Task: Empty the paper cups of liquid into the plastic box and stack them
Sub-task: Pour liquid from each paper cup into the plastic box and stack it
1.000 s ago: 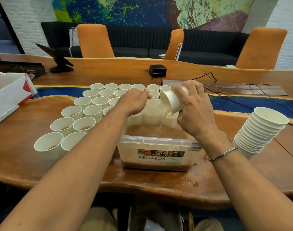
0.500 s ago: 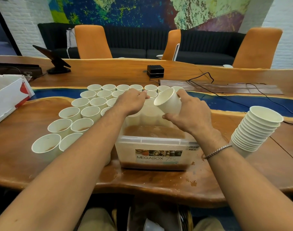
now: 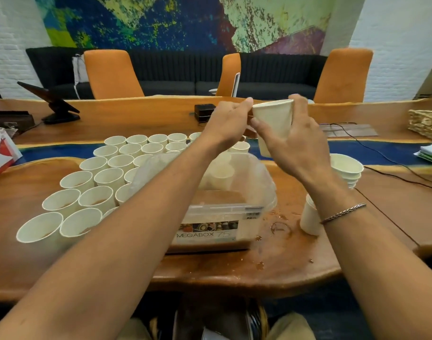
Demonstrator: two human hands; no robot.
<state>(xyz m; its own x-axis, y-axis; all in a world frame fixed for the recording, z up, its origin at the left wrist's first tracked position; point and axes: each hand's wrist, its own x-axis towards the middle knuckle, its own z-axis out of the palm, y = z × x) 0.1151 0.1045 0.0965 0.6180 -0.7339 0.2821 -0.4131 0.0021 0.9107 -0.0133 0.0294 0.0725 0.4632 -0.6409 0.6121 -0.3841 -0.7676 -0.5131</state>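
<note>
My right hand (image 3: 296, 143) grips a white paper cup (image 3: 273, 121), upright and raised above the far side of the clear plastic box (image 3: 217, 212). My left hand (image 3: 228, 122) meets the cup from the left, its thumb and fingers pinching the rim. The box, labelled MEGABOX, holds brown liquid. Several paper cups (image 3: 99, 177) stand in rows to its left, some with brown liquid in them. A tilted stack of cups (image 3: 346, 168) lies to the right, partly hidden by my right forearm.
Brown drops (image 3: 278, 228) wet the wooden table (image 3: 381, 217) right of the box. A small black box (image 3: 205, 111), a tablet on a stand (image 3: 50, 99), a white and red carton (image 3: 1, 150), a wicker basket (image 3: 426, 123), papers and cables lie farther off.
My right hand has turned the cup from pouring into the box back upright and lifted it. My left hand has risen from the cups behind the box to the cup's rim.
</note>
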